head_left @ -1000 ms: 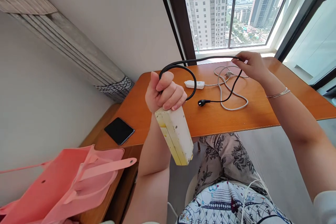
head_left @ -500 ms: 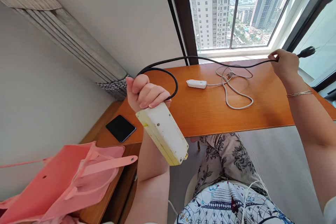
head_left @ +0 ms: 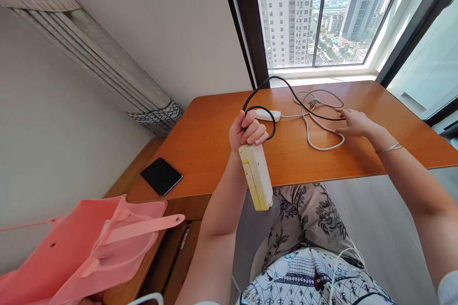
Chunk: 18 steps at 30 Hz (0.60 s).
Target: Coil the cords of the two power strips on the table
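Note:
My left hand (head_left: 248, 129) is closed around the black power cord (head_left: 263, 86) and hangs over the table's front edge. Below its fingers dangles a yellowed white power strip (head_left: 256, 178), tilted, its socket side not showing. From that fist the cord loops up and crosses to the right. My right hand (head_left: 358, 123) is low at the tabletop, with the cord's far end between thumb and fingers; the plug is hidden behind the hand. Just left of it lies a tangled white cord (head_left: 324, 145), joined to a small white power strip (head_left: 268, 115).
The orange-brown table (head_left: 211, 152) stands below a window (head_left: 322, 28). A black tablet (head_left: 161, 177) lies at its left side. At lower left, a pink bag (head_left: 107, 243) gapes above wooden drawers (head_left: 182, 248). A gathered curtain (head_left: 118, 71) hangs by the wall.
My left hand has moved right with the cord and the hanging power strip, which is now more upright. My right hand has come down and left to the tabletop, and the cord between them has slackened.

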### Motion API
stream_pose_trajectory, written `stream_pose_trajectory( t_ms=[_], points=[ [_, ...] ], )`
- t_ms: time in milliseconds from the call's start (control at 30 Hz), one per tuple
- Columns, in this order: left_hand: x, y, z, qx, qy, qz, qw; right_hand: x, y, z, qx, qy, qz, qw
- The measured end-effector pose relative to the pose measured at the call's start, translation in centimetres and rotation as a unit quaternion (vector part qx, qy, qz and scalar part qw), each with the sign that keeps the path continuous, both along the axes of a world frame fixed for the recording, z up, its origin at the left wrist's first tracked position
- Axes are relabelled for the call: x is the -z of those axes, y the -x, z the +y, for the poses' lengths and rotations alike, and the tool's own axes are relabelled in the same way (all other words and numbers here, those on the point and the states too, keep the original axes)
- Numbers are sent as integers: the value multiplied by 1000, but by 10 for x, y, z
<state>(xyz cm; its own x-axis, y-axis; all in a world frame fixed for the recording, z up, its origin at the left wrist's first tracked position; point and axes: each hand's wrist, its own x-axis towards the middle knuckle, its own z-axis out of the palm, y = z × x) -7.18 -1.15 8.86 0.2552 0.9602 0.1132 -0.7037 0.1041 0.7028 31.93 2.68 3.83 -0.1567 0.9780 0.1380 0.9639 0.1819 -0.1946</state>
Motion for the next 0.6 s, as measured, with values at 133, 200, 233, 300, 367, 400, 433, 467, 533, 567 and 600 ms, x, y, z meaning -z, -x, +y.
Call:
stream_pose_trajectory(
  t_ms=[133, 200, 233, 300, 367, 400, 433, 467, 533, 567, 600],
  points=[
    [0, -13, -5, 39, 55, -17, 998, -22, 54, -20, -149, -47, 104, 982],
    [4, -21, -8, 71, 72, -11, 995, -32, 83, -27, -184, -114, 160, 963],
    [7, -25, -9, 90, 78, -5, 993, -37, 97, -28, -200, -138, 178, 954],
    [12, -32, -14, 133, 87, 11, 987, -45, 120, -27, -225, -164, 207, 938],
    [15, -36, -19, 170, 96, 23, 981, -49, 136, -22, -248, -153, 221, 931],
    [15, -38, -22, 183, 100, 27, 978, -49, 141, -19, -257, -135, 225, 930],
    [16, -38, -24, 191, 104, 28, 976, -47, 145, -16, -263, -111, 226, 931],
    [16, -39, -26, 195, 108, 28, 974, -44, 147, -13, -266, -85, 229, 932],
    [17, -38, -29, 202, 116, 29, 972, -36, 148, -8, -261, -57, 245, 932],
    [18, -38, -30, 209, 119, 30, 970, -31, 148, -6, -253, -64, 262, 929],
    [19, -37, -31, 220, 119, 31, 968, -26, 147, -5, -242, -83, 283, 924]
  ],
)
